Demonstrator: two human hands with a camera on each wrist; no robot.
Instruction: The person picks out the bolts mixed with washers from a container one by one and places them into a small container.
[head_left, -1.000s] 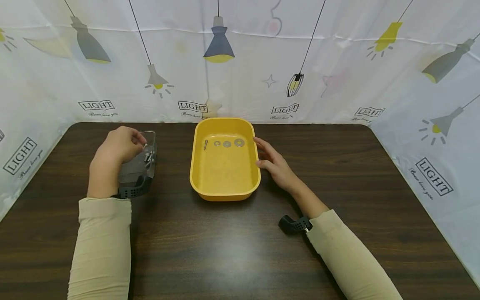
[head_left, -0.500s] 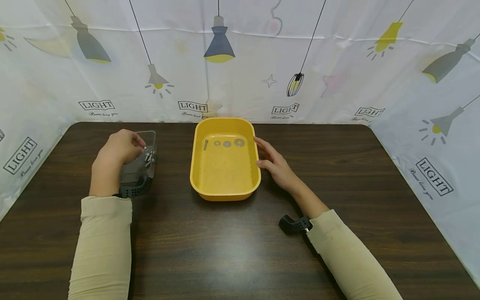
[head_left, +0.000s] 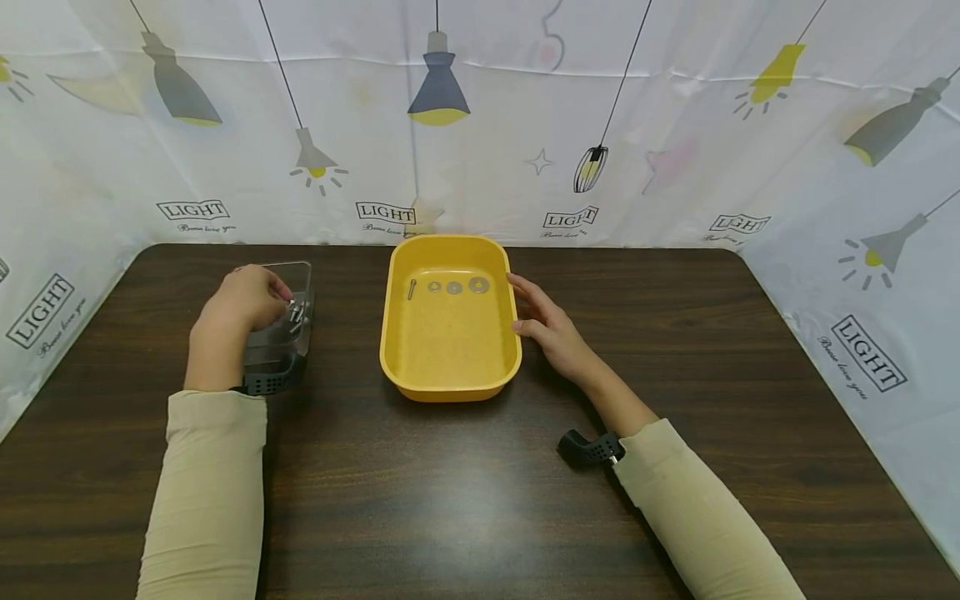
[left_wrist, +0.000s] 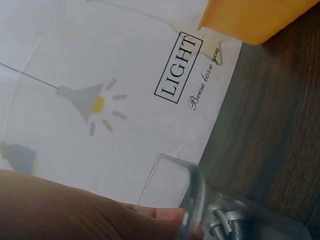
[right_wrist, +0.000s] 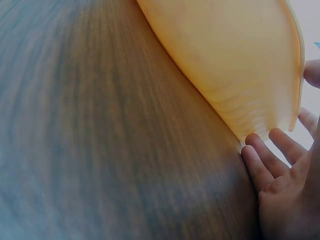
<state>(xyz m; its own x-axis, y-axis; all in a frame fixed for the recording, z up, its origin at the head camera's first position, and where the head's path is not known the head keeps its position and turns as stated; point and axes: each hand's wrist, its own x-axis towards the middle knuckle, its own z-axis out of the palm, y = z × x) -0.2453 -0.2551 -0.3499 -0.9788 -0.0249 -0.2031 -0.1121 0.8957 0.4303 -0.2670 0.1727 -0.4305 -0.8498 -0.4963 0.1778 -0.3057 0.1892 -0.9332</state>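
Note:
My left hand [head_left: 243, 300] reaches down into a clear plastic box [head_left: 303, 271] at the table's left, fingertips right at several metal bolts [head_left: 297, 312]. In the left wrist view the box wall crosses those fingertips, and silver bolts [left_wrist: 236, 225] lie just beyond; I cannot tell whether one is pinched. My right hand [head_left: 551, 329] rests against the right side of a yellow tray [head_left: 450, 354], thumb at its rim and fingers spread along the outer wall. Inside the tray, a screw [head_left: 412, 289], a small washer [head_left: 434, 287], a medium washer [head_left: 453, 288] and a large washer [head_left: 478, 285] form a row.
The dark wood table [head_left: 465, 500] stretches toward the front and both sides. A white curtain printed with lamps [head_left: 510, 125] hangs right behind its back edge. Each wrist wears a black strap, the right one [head_left: 588, 448] standing off beside the sleeve.
My left hand has sunk lower into the clear box and shifted slightly right and toward me, its fingertips now down at the bolts. The right hand and the tray have stayed put.

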